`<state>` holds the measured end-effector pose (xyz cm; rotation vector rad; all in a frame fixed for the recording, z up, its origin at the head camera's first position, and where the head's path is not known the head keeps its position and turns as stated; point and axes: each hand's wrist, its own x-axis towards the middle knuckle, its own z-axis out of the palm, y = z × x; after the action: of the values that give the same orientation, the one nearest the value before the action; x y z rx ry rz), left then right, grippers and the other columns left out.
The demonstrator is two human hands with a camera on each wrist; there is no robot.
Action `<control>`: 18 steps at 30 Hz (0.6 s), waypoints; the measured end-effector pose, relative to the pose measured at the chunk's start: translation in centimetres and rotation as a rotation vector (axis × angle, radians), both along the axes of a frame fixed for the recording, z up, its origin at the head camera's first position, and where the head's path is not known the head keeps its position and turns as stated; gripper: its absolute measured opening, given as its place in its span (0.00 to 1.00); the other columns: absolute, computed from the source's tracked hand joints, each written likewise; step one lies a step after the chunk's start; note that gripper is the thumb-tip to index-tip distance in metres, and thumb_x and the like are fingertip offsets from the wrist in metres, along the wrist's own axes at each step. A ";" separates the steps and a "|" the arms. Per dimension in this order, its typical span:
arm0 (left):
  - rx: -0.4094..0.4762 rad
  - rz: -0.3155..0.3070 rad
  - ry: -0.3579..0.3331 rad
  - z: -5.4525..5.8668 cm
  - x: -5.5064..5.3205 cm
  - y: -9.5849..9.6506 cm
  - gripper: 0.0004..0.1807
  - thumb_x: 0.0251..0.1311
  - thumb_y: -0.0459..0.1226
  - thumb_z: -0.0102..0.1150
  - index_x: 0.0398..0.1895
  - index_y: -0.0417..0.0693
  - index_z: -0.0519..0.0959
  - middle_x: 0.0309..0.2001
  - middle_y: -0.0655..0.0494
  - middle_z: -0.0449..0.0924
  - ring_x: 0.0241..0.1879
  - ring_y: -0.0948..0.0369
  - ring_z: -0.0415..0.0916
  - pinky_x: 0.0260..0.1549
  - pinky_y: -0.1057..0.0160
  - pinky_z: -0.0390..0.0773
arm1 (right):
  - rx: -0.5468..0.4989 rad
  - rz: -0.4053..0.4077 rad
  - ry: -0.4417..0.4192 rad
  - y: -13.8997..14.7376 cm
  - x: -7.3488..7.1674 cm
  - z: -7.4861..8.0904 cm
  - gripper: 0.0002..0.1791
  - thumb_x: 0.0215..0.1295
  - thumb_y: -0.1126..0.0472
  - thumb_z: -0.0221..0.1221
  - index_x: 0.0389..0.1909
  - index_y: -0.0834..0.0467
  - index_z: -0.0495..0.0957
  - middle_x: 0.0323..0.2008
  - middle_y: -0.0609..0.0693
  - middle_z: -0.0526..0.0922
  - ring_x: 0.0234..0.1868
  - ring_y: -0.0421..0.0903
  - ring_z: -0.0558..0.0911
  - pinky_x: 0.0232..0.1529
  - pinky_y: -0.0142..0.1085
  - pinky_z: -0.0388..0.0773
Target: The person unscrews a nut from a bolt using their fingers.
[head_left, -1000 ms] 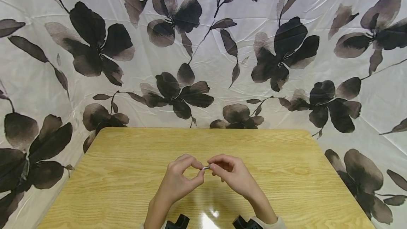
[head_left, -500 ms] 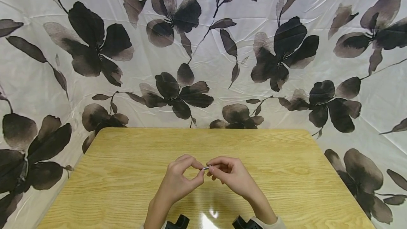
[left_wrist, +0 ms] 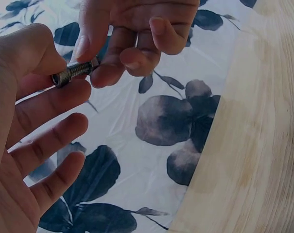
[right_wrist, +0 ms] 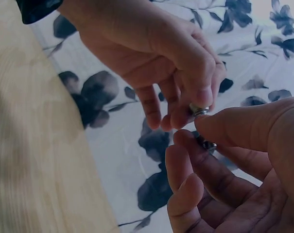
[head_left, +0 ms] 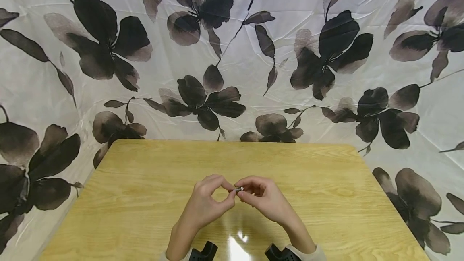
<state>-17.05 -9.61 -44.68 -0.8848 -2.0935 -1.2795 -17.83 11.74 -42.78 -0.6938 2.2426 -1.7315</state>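
Observation:
Above the table, my left hand (head_left: 208,196) pinches a small metal bolt (left_wrist: 78,70) between thumb and forefinger, at its knurled round head. The bolt's threaded shank points toward my right hand (head_left: 266,198). A small nut (left_wrist: 95,62) sits at the far end of the shank, between the thumb and forefinger of the right hand, which pinch it. In the right wrist view the nut (right_wrist: 208,145) shows beside the right forefinger, and the right thumb overlaps part of the shank. The remaining left fingers are spread loosely; those of the right hand are curled in.
A wooden table (head_left: 145,168) with light grain lies under both hands, a bright reflection near its front edge. White cloth (head_left: 261,92) with dark flowers hangs behind it and at the sides. Black wrist devices (head_left: 204,251) sit at both wrists.
The right thumb and forefinger have parted slightly, so more of the metal end shows between them. Left fingertips have shifted a little to the right. The head view has tilted slightly.

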 end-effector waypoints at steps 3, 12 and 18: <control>0.001 0.005 -0.001 0.1 -0.1 0.1 0.12 0.49 0.26 0.69 0.29 0.54 0.82 0.32 0.63 0.86 0.34 0.66 0.83 0.39 0.64 0.84 | 0.005 -0.001 -0.011 0.1 -0.1 0.1 0.14 0.72 0.60 0.63 0.55 0.57 0.83 0.43 0.61 0.87 0.39 0.46 0.87 0.36 0.35 0.83; 0.000 0.019 0.013 0.4 -0.2 0.2 0.12 0.48 0.26 0.70 0.29 0.53 0.83 0.32 0.62 0.86 0.36 0.65 0.84 0.41 0.67 0.84 | 0.012 -0.055 -0.103 0.5 -0.4 0.5 0.17 0.79 0.52 0.55 0.54 0.58 0.83 0.41 0.59 0.88 0.35 0.44 0.86 0.27 0.32 0.77; 0.000 0.020 0.003 0.3 -0.3 0.2 0.13 0.49 0.26 0.71 0.30 0.54 0.83 0.32 0.63 0.86 0.35 0.65 0.83 0.39 0.67 0.84 | 0.002 -0.059 -0.085 0.5 -0.4 0.5 0.16 0.78 0.52 0.57 0.42 0.59 0.88 0.31 0.59 0.88 0.30 0.41 0.82 0.24 0.29 0.73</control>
<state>-17.33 -9.45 -44.39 -0.8637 -2.0943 -1.2673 -18.28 12.27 -42.29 -0.5483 2.2283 -1.7507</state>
